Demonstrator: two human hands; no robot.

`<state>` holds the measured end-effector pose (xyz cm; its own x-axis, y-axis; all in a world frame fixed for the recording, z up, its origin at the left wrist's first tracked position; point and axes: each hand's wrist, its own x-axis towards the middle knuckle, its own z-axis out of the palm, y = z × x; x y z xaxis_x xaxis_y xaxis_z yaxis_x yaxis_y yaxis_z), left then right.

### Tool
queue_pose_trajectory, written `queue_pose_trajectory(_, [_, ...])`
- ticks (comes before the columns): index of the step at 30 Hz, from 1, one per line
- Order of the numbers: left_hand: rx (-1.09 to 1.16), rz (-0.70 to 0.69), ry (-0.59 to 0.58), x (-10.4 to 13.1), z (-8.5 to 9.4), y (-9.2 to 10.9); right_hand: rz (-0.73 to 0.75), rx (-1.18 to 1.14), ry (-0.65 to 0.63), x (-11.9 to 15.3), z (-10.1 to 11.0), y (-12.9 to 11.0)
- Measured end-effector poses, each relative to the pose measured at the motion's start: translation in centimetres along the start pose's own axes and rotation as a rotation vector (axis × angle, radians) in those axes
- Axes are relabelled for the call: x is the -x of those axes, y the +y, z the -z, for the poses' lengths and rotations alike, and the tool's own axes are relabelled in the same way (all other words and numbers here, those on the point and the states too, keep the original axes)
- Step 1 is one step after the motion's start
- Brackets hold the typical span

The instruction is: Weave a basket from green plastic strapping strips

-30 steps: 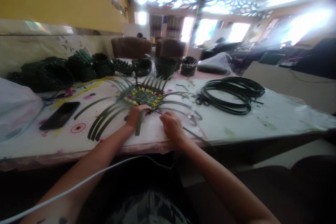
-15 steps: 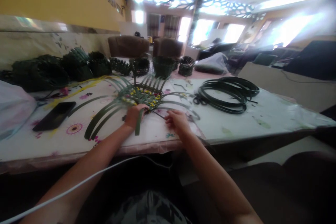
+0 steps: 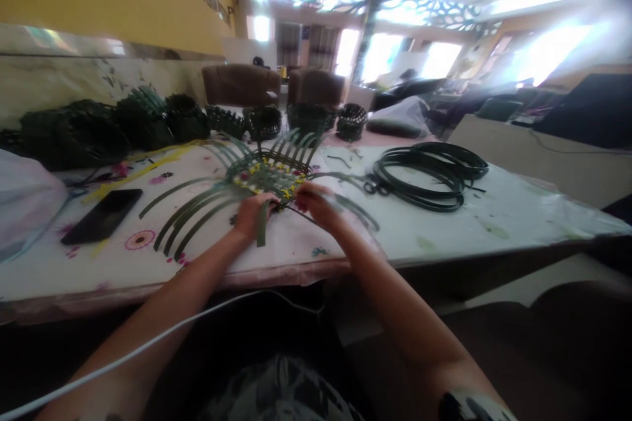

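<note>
On the table [image 3: 434, 243], clasping the near edge of the woven base [image 3: 271, 179] with left hand [image 3: 251, 212]; curling right hand [image 3: 318, 206] at its right corner, cannot tell whether gripping anything. Beyond, rightward, see coiled strips [image 3: 439, 204]; farther back, 2 brown chairs [image 3: 241, 84].

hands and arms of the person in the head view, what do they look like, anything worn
The left hand and right hand wear no gloves; the forearms are bare, with no watch visible. A dark-and-pale patterned sleeve shows by the right elbow. A white cable crosses in front of the left forearm.
</note>
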<state>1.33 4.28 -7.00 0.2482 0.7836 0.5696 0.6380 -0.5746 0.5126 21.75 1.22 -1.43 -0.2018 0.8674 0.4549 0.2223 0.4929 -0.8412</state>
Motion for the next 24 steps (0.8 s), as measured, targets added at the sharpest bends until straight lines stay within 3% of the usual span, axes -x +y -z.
queue_pose_trajectory(5, [0.042,0.019,-0.013,-0.1,0.2,0.2,0.13,0.204,-0.129,-3.3,-1.0,-0.9])
queue_pose_trajectory(12, [0.124,0.025,0.006,-0.2,0.2,0.8,0.087,0.258,-0.232,-5.3,-1.4,-1.3])
queue_pose_trajectory(18, [0.081,0.08,-0.046,-0.3,0.7,1.8,0.061,0.26,-0.199,-5.1,-1.6,-2.0])
queue_pose_trajectory(24, [-0.01,0.113,0.043,-0.2,0.4,2.0,0.112,0.218,-0.102,-4.5,-2.0,-1.7])
